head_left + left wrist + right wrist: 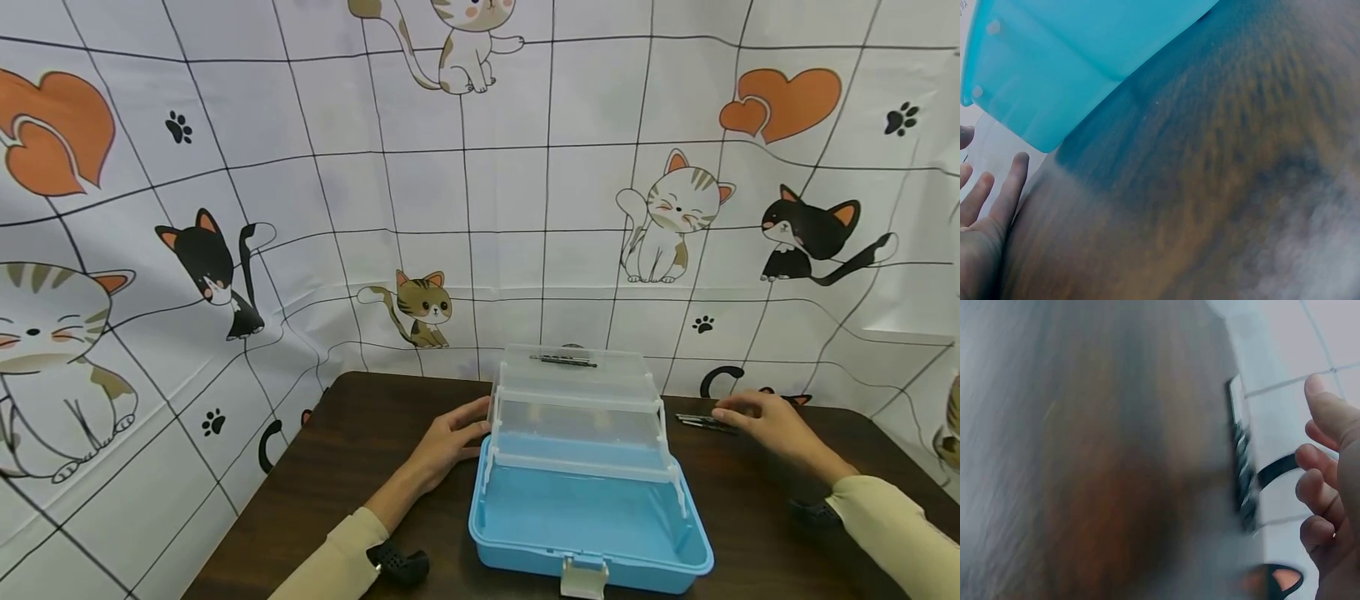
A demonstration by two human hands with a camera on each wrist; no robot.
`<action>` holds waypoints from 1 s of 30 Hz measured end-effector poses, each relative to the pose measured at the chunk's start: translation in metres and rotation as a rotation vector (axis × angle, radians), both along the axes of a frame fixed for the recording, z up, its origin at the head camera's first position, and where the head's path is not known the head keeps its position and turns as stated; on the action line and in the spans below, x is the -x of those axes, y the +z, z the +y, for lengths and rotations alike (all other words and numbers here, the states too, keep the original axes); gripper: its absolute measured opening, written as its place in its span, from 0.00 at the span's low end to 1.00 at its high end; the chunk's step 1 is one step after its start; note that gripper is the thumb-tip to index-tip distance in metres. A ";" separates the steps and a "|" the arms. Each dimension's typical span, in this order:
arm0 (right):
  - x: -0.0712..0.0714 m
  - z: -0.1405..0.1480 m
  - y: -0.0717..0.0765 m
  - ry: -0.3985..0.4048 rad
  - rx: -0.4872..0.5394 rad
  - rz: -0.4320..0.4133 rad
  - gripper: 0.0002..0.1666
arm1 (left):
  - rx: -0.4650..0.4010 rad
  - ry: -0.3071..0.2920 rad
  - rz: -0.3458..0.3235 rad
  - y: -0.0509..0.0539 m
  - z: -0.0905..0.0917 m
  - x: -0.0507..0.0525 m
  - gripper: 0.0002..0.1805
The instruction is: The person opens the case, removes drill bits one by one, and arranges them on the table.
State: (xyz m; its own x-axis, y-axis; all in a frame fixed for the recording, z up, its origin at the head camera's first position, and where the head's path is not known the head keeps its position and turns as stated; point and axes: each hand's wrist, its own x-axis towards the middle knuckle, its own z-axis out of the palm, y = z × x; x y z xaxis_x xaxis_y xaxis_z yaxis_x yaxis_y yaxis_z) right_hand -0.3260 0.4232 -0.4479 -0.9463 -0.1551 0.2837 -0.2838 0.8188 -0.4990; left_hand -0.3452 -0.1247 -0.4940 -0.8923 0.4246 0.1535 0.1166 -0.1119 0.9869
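As is seen from the head, dark rods are laid beside the right hand near the far edge of the table, the blue box beside the left hand. From the left wrist, fingers are seen spread; from the right, loosely curled.

The blue box stands open, its white latch hanging at 6 o'clock, its clear tiers fanned back toward 12 — the farthest bears slim dark bits. The left hand is beside them at 10. At 2, apart from the box, lie spiral-cut loose bits — the right hand at their 3 o'clock end, contact unclear.
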 end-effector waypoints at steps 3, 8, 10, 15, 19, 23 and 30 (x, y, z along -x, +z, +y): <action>0.001 -0.010 0.012 0.018 0.033 -0.032 0.29 | -0.005 -0.001 -0.001 0.000 -0.001 0.000 0.30; 0.003 -0.028 0.028 0.071 0.064 0.001 0.25 | -0.008 -0.002 -0.004 -0.001 0.000 0.000 0.30; 0.004 -0.034 0.033 0.084 0.074 0.022 0.23 | -0.009 -0.003 -0.007 -0.001 0.000 0.000 0.31; 0.008 -0.049 0.046 0.089 0.131 0.028 0.25 | -0.015 -0.004 -0.008 0.000 0.001 0.001 0.30; 0.014 -0.062 0.055 0.092 0.165 0.043 0.25 | -0.018 -0.004 -0.006 0.000 0.000 0.001 0.30; 0.020 -0.077 0.065 0.106 0.164 0.037 0.27 | -0.014 0.000 -0.011 0.000 0.000 0.001 0.30; 0.031 -0.107 0.086 0.186 0.125 0.063 0.26 | -0.005 0.006 -0.016 0.000 0.001 0.001 0.30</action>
State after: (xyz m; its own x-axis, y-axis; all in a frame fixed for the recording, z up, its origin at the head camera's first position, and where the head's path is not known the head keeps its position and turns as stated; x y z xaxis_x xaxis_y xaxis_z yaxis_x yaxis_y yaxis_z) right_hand -0.3572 0.3161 -0.3621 -0.8844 -0.2852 0.3695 -0.4580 0.6827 -0.5693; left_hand -0.3460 -0.1238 -0.4940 -0.8972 0.4182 0.1416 0.1020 -0.1158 0.9880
